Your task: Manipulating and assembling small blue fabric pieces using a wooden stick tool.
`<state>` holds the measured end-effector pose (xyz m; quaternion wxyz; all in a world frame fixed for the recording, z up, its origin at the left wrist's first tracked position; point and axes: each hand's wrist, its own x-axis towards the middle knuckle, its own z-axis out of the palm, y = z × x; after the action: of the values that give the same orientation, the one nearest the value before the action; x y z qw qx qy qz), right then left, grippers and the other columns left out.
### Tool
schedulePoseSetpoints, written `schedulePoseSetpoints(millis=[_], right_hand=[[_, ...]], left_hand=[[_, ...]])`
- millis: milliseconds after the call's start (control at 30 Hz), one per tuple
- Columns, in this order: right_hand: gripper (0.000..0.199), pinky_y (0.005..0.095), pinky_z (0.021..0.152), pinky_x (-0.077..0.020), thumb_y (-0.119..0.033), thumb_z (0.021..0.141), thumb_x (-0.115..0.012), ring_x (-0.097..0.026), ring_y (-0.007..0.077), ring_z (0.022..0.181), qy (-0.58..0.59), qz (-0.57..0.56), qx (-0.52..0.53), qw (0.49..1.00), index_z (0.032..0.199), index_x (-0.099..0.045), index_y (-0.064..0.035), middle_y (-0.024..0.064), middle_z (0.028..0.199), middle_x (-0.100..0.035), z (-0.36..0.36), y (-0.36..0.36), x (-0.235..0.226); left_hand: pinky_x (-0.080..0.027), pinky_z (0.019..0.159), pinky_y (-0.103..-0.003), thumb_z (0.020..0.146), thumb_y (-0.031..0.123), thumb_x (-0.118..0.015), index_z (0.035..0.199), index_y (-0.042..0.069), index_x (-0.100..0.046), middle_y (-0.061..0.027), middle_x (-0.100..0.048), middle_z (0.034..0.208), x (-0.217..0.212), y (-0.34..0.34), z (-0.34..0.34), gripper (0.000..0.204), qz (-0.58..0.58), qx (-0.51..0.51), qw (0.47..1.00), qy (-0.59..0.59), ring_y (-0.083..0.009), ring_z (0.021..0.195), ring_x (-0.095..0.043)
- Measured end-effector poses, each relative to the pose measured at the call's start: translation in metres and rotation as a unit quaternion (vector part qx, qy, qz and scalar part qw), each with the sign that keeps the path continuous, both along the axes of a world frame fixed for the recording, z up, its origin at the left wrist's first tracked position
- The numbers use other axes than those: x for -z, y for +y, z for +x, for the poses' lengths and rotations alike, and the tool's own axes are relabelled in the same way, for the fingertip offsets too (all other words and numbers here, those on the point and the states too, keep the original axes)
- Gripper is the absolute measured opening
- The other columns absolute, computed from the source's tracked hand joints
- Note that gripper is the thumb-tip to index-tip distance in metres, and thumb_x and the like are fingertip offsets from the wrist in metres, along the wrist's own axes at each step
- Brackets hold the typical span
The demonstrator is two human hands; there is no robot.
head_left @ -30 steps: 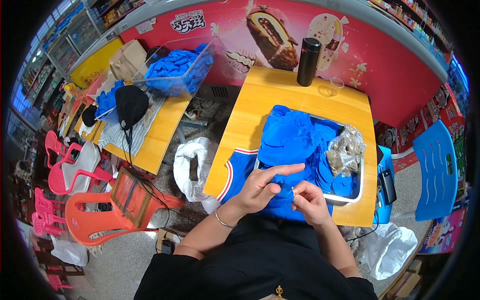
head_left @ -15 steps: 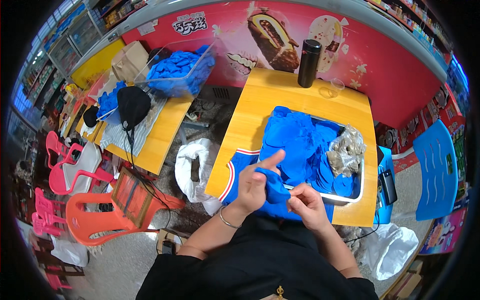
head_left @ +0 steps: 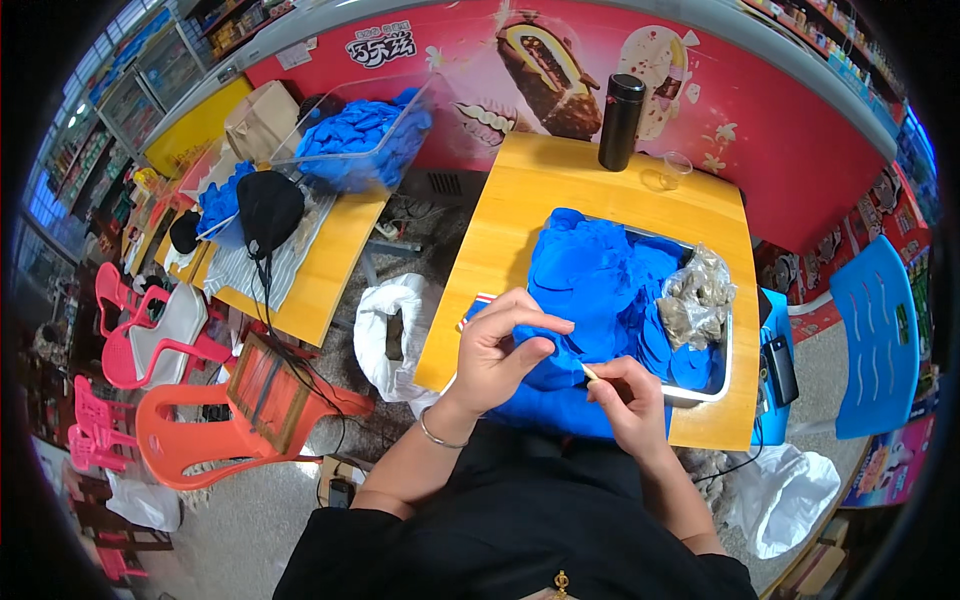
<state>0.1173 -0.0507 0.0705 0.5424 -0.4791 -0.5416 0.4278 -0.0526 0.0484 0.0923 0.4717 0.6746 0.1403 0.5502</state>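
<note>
Over the near edge of the table, my left hand (head_left: 503, 348) is curled, its thumb and forefinger a little apart. A limp blue fabric-like piece (head_left: 548, 372) shows in the curl below the thumb; its far edge merges with the blue behind it. Close by on the right, my right hand (head_left: 630, 402) pinches a small pale thing (head_left: 589, 372) between thumb and finger, near that piece's edge. Beyond both hands, a white-rimmed tray (head_left: 722, 372) holds a heap of thin, rounded blue pieces (head_left: 585, 265). A clear plastic bag (head_left: 697, 297) with greyish-brown contents lies on the heap's right side.
A black flask (head_left: 621, 122) and a clear cup (head_left: 674, 170) stand at the table's far side. To the left, a second table (head_left: 335, 290) carries a clear bin (head_left: 365, 135) of blue pieces and a black cap (head_left: 268, 213). An orange chair (head_left: 190, 430) and white sack (head_left: 385, 335) stand between.
My left hand has turned from raised thumb and finger to a curl, covering more of the trimmed blue cloth. The small pale thing now shows at my right fingertips, and the blue piece sits lower.
</note>
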Motion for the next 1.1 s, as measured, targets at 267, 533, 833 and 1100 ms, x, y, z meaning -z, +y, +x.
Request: schedulePoseSetpoints(millis=[267,533,833,1100], right_hand=[[0.011,0.0207,0.06,-0.0428,-0.007,0.087,-0.057,-0.055,0.0079,0.068,0.086,-0.015,0.001,0.996,0.094,-0.058,0.0013,0.0032,0.077,-0.058,-0.011,-0.004,0.009],[0.011,0.0192,0.058,-0.0398,-0.008,0.088,-0.055,-0.053,0.0076,0.069,0.281,-0.103,-0.126,0.946,0.096,-0.057,-0.0007,0.0027,0.08,-0.056,-0.01,-0.001,0.012],[0.015,0.0233,0.047,-0.0399,0.0,0.077,-0.064,-0.054,0.0108,0.055,-0.125,0.127,0.055,0.982,0.091,-0.066,-0.0004,0.0078,0.072,-0.063,0.01,0.01,0.002],[0.01,0.0218,0.053,-0.0445,-0.003,0.081,-0.062,-0.059,0.0114,0.062,-0.022,0.051,-0.037,0.998,0.089,-0.064,0.0014,0.0075,0.074,-0.062,0.014,0.01,0.002]], left_hand=[[-0.028,0.053,-0.021,0.086,0.032,-0.06,0.097,-0.001,-0.067,0.0011,-0.05,0.067,0.02,-0.009,0.015,0.035,-0.064,-0.043,0.993,-0.085,-0.0064,0.059,-0.038],[-0.03,0.055,-0.02,0.086,0.033,-0.059,0.099,-0.002,-0.066,0.0009,-0.05,0.067,0.026,-0.014,0.02,0.038,-0.148,0.045,0.976,-0.153,-0.006,0.06,-0.038],[-0.036,0.061,-0.024,0.084,0.036,-0.059,0.092,-0.002,-0.068,-0.0033,-0.054,0.073,0.024,-0.003,0.016,0.039,-0.097,0.078,0.98,-0.157,-0.0108,0.065,-0.043],[-0.036,0.06,-0.024,0.084,0.037,-0.058,0.089,0.0,-0.069,-0.0037,-0.06,0.073,0.029,-0.007,0.016,0.039,-0.135,0.098,0.977,-0.133,-0.0107,0.064,-0.045]])
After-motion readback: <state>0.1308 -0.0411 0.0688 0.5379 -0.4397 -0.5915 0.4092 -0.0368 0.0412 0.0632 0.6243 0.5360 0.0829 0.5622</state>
